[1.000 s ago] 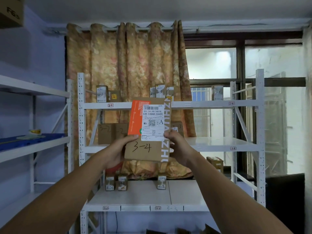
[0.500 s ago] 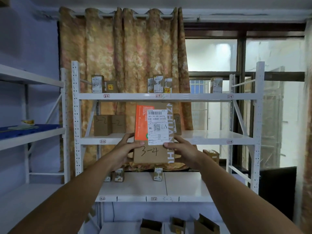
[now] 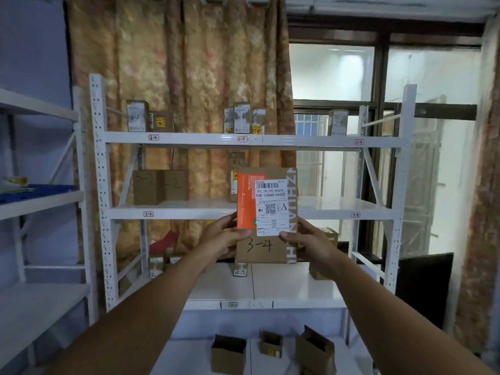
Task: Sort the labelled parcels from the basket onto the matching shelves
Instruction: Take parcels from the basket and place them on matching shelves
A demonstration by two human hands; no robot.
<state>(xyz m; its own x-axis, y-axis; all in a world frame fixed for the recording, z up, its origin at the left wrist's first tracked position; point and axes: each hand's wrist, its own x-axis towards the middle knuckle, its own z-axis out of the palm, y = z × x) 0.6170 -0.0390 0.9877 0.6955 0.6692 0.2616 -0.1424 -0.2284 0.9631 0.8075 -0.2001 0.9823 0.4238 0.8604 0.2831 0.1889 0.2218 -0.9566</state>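
Observation:
I hold a flat brown cardboard parcel [image 3: 266, 250] upright in front of the white shelf rack [image 3: 400, 185]. It carries an orange patch, a white shipping label and the handwritten mark "3-4". My left hand [image 3: 223, 239] grips its left edge and my right hand [image 3: 308, 243] grips its right edge, thumbs on the front. The middle shelf bears a tag "3-4" [image 3: 355, 214] at its right end and a tag "3-2" [image 3: 148, 214] at its left. The basket is out of sight.
Two brown boxes marked "3-2" [image 3: 159, 186] stand on the middle shelf's left. Small parcels [image 3: 242, 117] line the top shelf. Open cartons [image 3: 228, 353] sit on the lowest level. Another rack [image 3: 40, 204] runs along the left wall. A dark cabinet [image 3: 424, 288] stands at right.
The parcel and both hands have drifted right and sunk relative to the rack, from the top shelf level to the middle shelf level. The view has moved closer to the rack.

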